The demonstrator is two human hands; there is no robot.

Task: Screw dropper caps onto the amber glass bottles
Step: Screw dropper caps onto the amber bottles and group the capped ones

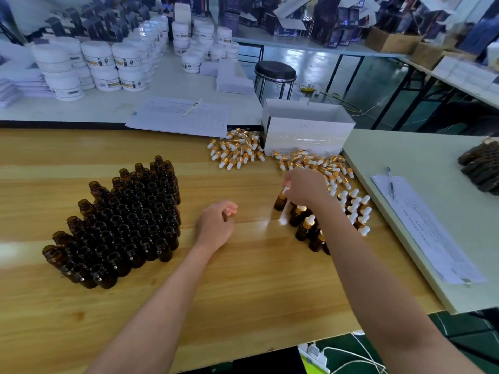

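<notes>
Wooden table [243,287], seen from above. Both forearms reach in from the near edge.

Left hand [217,224]: resting on the table near the middle, fingers curled into a loose fist, nothing visible in it. Well apart from the bottles on either side.

Right hand [305,186]: raised over the near-left corner of the capped group, fingers pinched around the white bulb of a dropper cap [285,190] that sits on an amber bottle [280,202]. The bottle stands upright on the table. A blurred white streak [284,215] hangs just below the hand; cannot tell what it is.

Open bottles [118,222]: large block of uncapped amber bottles, upright, packed touching in rows, on the left part of the table.

Capped bottles [353,211]: smaller cluster with gold collars and white bulbs, upright, right of the right hand and partly hidden by the forearm.

Loose caps [237,151]: one heap at the far edge of the table, a second heap [321,164] just beyond the right hand. A white box [307,130], open on top, stands between and behind them.

Paper sheet [178,117] with a pen on it lies past the far edge. Another sheet [426,228] with a pen lies on the pale table [405,157] to the right.
</notes>
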